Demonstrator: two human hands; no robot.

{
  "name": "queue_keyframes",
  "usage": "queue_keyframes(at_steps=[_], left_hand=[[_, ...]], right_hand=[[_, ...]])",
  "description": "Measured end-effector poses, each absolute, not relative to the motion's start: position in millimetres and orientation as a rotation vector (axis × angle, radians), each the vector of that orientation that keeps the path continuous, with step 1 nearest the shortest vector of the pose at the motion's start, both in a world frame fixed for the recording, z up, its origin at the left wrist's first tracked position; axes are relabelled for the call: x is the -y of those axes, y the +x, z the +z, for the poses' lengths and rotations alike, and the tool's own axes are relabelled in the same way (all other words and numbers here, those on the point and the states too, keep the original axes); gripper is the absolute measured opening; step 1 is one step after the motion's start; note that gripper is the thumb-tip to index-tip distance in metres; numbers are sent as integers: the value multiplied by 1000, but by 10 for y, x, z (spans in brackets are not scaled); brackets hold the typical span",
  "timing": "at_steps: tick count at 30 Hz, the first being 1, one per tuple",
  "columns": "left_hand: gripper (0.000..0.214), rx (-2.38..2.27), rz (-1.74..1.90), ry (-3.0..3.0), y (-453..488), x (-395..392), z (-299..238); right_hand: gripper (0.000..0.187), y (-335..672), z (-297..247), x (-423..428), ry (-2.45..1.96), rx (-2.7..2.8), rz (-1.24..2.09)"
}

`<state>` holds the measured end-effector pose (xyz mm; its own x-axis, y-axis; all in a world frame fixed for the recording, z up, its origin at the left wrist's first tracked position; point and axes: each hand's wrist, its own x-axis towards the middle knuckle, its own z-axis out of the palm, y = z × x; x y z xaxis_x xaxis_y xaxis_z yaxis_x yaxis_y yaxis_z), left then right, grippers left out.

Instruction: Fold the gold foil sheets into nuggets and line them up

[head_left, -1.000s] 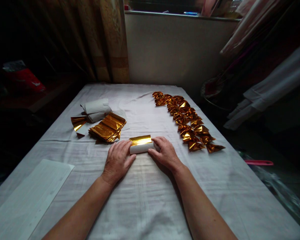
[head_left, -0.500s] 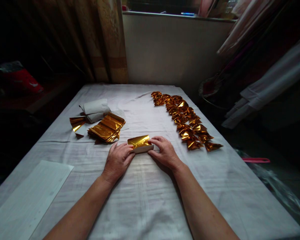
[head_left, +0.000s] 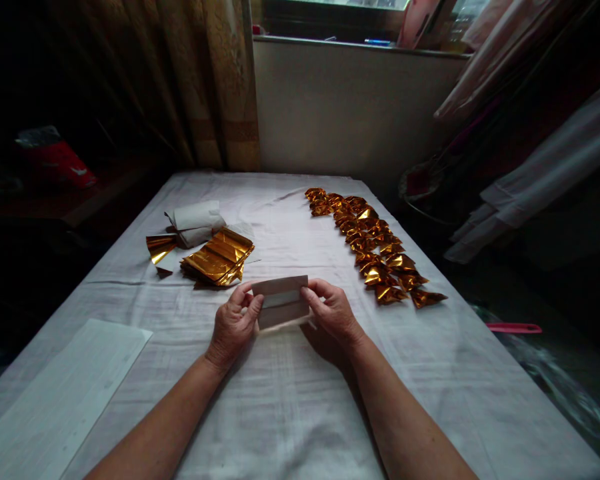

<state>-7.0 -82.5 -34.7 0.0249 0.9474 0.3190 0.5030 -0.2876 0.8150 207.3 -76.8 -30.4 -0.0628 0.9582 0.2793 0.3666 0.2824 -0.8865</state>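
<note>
Left hand (head_left: 233, 327), right hand (head_left: 334, 315): grip of each pinching end of paper (head_left: 283, 301), seemingly part-folded. Right side: shaped foils (head_left: 377, 275), apparently done. Left: foil stack (head_left: 219, 256), apparently not yet shaped.

On the bench (head_left: 290, 407), a lane to the far edge is offered between the foil stack (head_left: 219, 257) and the folded foil pieces (head_left: 363, 241); its near end is blocked by the creased paper (head_left: 281, 312) between left hand (head_left: 233, 327) and right hand (head_left: 334, 313). The right edge's farther stretch is lined by the pieces, its nearer stretch left free. Toward the near left corner, a white sheet (head_left: 75, 393) is met.
</note>
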Motion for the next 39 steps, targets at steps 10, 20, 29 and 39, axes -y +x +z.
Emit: queue_keyframes(at_steps=[10,20,29,39], left_hand=[[43,-1422,1285,2228,-113,776,-398],[53,-1230,499,2638,-24,914,-434],[48,-1336,541,2585,-16,911,-442],[47,-1277,520,2551,-46,894,-426]], right_hand=[[26,2072,-386,738,-1616,1694,625],[33,2054,-323,706,-1850,1714,541],[51,2368,-275,803,-1369,1790,1184],[26,2349,-253,831,-1443,1982,967]])
